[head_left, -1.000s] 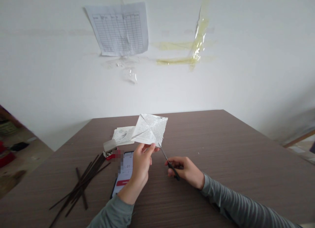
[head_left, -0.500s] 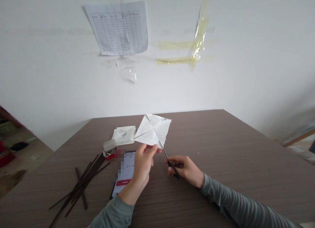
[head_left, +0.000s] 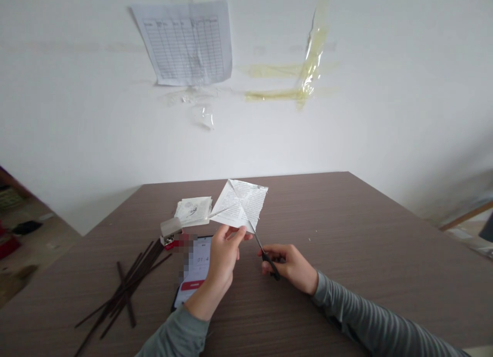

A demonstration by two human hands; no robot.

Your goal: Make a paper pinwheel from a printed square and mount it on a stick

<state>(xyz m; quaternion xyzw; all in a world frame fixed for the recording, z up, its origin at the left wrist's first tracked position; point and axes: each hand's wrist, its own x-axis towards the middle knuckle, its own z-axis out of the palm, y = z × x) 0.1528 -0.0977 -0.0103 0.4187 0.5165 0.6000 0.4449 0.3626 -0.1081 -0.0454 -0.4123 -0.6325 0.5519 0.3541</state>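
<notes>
The creased, printed paper (head_left: 239, 205), pinched by the left hand (head_left: 224, 251), extends just beyond it; the right hand (head_left: 295, 266) grips black-handled scissors (head_left: 266, 258) touching the paper's near edge. Left of both hands, dark sticks (head_left: 125, 290) lie crossed on the surface (head_left: 346, 233).

I counted two hands of my own, the left hand (head_left: 226, 254) and the right hand (head_left: 296, 267), plus one creased piece of printed paper (head_left: 243, 203) and one pair of scissors (head_left: 271, 266). My one desk (head_left: 346, 218) carried one phone (head_left: 198, 262), one small box (head_left: 171, 233) and one stack of paper pieces (head_left: 192, 211), though I could not number its layers. The dark sticks (head_left: 126, 291) overlapped too much for an exact count, but I made out at least five. On the one wall (head_left: 385, 90) I saw one printed sheet (head_left: 188, 46) and three yellowish tape strips (head_left: 275, 96)
</notes>
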